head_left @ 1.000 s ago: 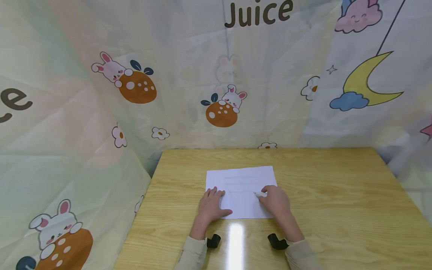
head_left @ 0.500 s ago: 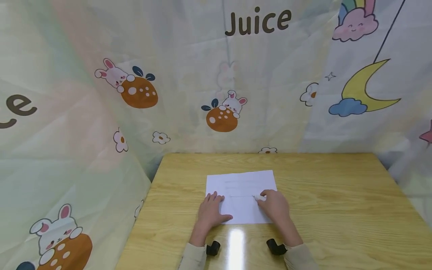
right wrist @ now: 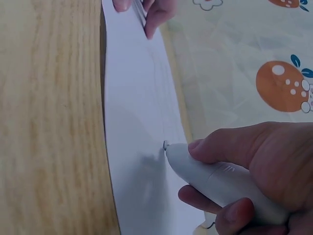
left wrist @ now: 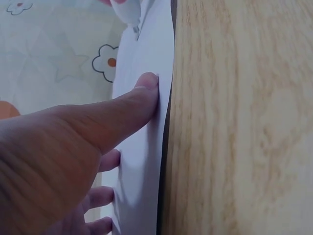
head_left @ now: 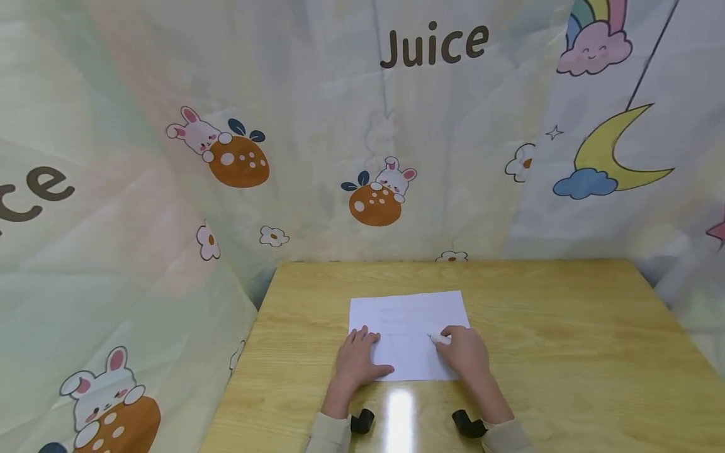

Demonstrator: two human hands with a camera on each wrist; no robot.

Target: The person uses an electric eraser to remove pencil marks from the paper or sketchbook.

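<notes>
A white sheet of paper (head_left: 408, 352) with faint horizontal lines lies on the wooden table. My left hand (head_left: 357, 360) rests on its left part, fingers spread and thumb stretched along the near edge. Toward the sheet's right side, my right hand (head_left: 466, 353) grips a thick white pen-shaped tool (right wrist: 210, 171) between thumb and fingers. The tool tapers to a small dark tip, which meets the paper at one of the lines in the right wrist view. From the left wrist camera, the left thumb (left wrist: 132, 105) presses near the paper's edge.
The wooden table (head_left: 544, 340) extends around the sheet, with a bright light reflection in front. Black wrist-worn pieces (head_left: 469, 424) show at both cuffs. Behind and to the left hangs a printed cloth (head_left: 317, 126) with rabbits, flowers and a moon.
The scene has shifted down in the head view. Hands, tool and sheet keep nearly the same places relative to each other.
</notes>
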